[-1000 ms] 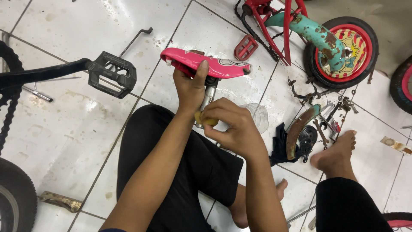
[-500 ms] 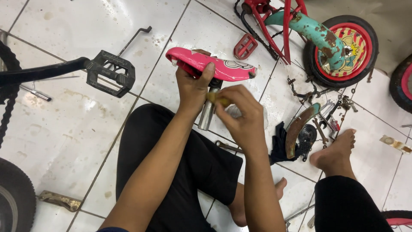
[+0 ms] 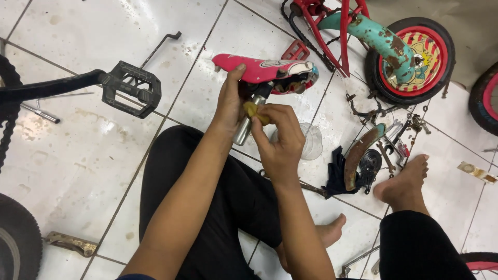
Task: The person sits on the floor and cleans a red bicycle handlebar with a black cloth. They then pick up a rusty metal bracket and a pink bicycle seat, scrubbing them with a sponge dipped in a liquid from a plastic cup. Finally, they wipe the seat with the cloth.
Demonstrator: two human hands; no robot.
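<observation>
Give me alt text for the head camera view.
The left hand grips a pink bicycle saddle while the right hand rubs its metal seat post with a yellowish pad, above a white tiled floor strewn with bicycle parts.

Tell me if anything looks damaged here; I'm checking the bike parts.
Yes: the teal fender over the small red wheel is flaked and rusty. The pink saddle in the left hand shows torn, worn underside at its rear end.

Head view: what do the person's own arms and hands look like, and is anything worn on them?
Both forearms are bare from the frame's bottom edge to the wrist. The left hand and the right hand are ungloved, with no watch, ring or bracelet visible. A sliver of dark blue cloth shows at the lower edge.
</observation>
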